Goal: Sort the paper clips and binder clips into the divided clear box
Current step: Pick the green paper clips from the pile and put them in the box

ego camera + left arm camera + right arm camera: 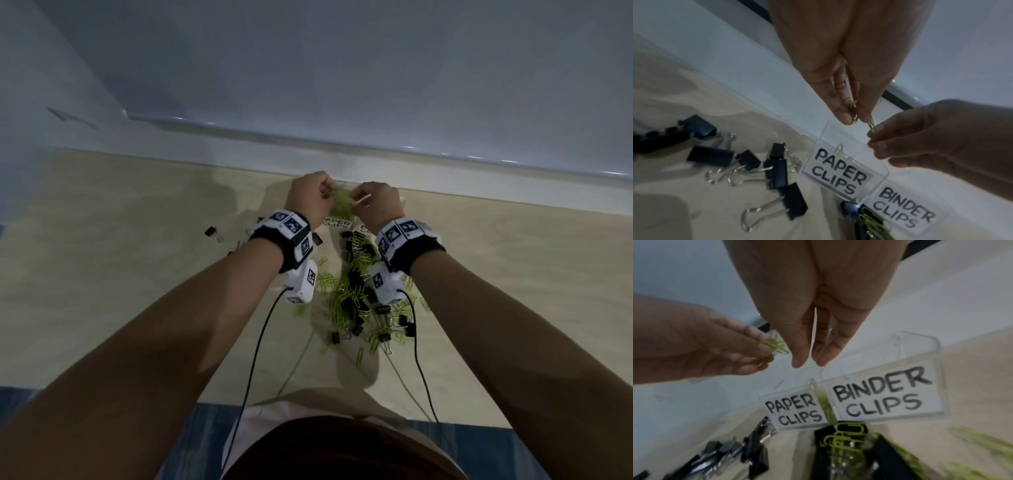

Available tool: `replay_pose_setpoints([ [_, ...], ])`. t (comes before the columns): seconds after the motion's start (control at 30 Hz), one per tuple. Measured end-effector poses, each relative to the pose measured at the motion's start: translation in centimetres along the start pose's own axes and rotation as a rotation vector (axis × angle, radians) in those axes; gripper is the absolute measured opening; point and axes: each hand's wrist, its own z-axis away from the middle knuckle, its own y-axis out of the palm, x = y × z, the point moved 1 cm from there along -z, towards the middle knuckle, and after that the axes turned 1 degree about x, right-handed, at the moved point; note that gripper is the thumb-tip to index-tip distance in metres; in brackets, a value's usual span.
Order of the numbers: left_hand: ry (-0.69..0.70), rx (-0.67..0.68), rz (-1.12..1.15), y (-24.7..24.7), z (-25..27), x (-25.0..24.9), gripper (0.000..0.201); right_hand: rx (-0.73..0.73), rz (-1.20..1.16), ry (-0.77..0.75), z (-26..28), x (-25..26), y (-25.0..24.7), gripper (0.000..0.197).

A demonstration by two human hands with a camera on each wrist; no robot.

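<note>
From the head view, the left hand point(310, 198) and right hand point(376, 205) are meeting above the clear box point(337, 224) near the table's far edge point(205, 164), pinching green paper clips point(340, 200). A mixed pile point(363, 298) is lying nearer, with open table on both sides.

At the left wrist, fingers point(840, 104) are pinching clips above the PAPER CLIPS compartment point(840, 172); binder clips point(748, 162) are lying to its left.

At the right wrist, fingertips point(799, 360) are pressing together above the BINDER CLIPS compartment point(881, 395); whether they are gripping a clip, I cannot tell.

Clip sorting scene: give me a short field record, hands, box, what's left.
left hand: pinches a bunch of green paper clips
right hand: pinches one clip of that bunch
clear box: labelled PAPER CLIPS and BINDER CLIPS
hands over: PAPER CLIPS side
unsorted: black binder clips mixed with green clips on the table
</note>
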Motion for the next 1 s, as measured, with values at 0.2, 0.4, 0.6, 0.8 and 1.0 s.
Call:
replay_pose_setpoints([
  [0.2,0.119,0.148,-0.272,1.1,1.7,1.5,0.026,0.073,0.126,-0.174,3.3,-2.4,0.0,0.016],
  [0.4,-0.015,0.333,-0.349,0.1,10.4,6.5,0.029,0.477,0.366,-0.282,6.2,-2.1,3.4,0.025],
  [0.6,-0.225,0.321,-0.370,2.5,15.0,8.0,0.063,0.646,0.615,-0.424,7.5,-0.3,5.9,0.052],
  [0.8,-0.276,0.213,-0.311,3.9,14.1,7.2,0.031,0.611,0.551,-0.350,8.2,-1.1,6.6,0.036],
  [1.0,-0.264,0.258,-0.340,3.6,12.8,6.9,0.016,0.575,0.530,-0.345,8.8,-0.3,6.0,0.022],
])
